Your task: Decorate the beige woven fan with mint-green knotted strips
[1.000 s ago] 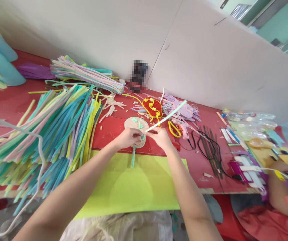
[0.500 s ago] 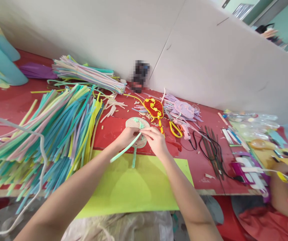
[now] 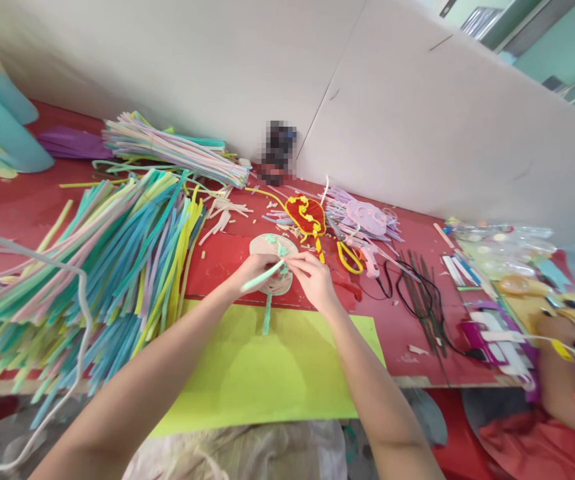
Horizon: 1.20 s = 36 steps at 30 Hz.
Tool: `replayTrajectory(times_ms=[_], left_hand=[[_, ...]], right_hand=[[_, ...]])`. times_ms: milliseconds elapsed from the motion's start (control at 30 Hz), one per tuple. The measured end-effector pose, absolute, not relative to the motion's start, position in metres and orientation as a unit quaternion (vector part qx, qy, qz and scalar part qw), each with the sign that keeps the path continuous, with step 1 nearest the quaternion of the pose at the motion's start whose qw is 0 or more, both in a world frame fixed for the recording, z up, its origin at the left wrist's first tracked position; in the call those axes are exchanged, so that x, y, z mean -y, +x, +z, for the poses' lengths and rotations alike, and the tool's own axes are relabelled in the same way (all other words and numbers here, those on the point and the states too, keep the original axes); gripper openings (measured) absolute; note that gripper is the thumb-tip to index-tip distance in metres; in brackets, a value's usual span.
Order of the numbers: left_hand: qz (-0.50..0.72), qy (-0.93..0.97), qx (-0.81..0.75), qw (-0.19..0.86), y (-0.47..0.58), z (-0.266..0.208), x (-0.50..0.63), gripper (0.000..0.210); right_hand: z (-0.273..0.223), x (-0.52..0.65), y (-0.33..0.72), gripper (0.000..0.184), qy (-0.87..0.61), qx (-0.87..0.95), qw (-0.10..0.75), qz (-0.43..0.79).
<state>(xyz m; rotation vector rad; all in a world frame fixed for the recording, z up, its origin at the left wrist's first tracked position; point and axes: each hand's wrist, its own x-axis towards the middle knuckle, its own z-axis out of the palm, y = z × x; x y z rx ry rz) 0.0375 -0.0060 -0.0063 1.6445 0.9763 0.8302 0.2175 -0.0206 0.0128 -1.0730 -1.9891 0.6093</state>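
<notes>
A pale pink disc (image 3: 261, 245) with mint-green trim and a mint-green stem (image 3: 267, 315), shaped like a round hand fan, lies in front of me. Over it, my left hand (image 3: 253, 272) is closed, its fingertips at a mint-green pipe cleaner (image 3: 263, 277) by the disc's middle. My right hand (image 3: 313, 279) pinches the same pipe cleaner from the other side, thumb and fingers together. The pipe cleaner's loose end curves down to the left across my left hand. Both hands partly hide the disc's centre.
Pipe cleaner bundles (image 3: 132, 247) spread at left. Behind my hands lie a red and yellow fan-shaped piece (image 3: 305, 215), a lilac one (image 3: 366, 217), yellow-handled scissors (image 3: 350, 259) and a pink glue gun (image 3: 369, 259). A yellow-green sheet (image 3: 287, 373) covers the front edge. Another person's arm (image 3: 560, 373) is at right.
The pipe cleaner's loose end has swung up and to the right, closer to my left hand. My right fingers have shifted slightly. The disc stays in place.
</notes>
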Motion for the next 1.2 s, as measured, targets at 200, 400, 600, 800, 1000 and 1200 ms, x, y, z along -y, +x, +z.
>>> replayTrajectory(times_ms=[200, 400, 600, 800, 1000, 1200], left_hand=[[0.349, 0.666, -0.422, 0.506, 0.039, -0.004, 0.008, 0.017], [0.336, 0.67, -0.422, 0.51, 0.039, -0.005, 0.006, 0.016], [0.32, 0.697, -0.406, 0.497, 0.034, 0.0, 0.008, 0.017], [0.288, 0.664, -0.387, 0.571, 0.032, -0.001, 0.007, 0.017], [0.281, 0.616, -0.362, 0.64, 0.032, -0.007, 0.007, 0.015], [0.328, 0.592, -0.405, 0.615, 0.036, -0.003, 0.007, 0.018]], right_hand=[[0.007, 0.022, 0.218, 0.021, -0.423, 0.767, 0.413, 0.248], [0.007, 0.026, 0.219, 0.017, -0.43, 0.741, 0.44, 0.27], [0.007, 0.019, 0.227, 0.015, -0.41, 0.763, 0.403, 0.296], [0.006, 0.016, 0.231, 0.014, -0.377, 0.783, 0.395, 0.298], [0.0, 0.017, 0.232, 0.014, -0.386, 0.774, 0.405, 0.297], [0.001, 0.021, 0.229, 0.018, -0.439, 0.712, 0.437, 0.331]])
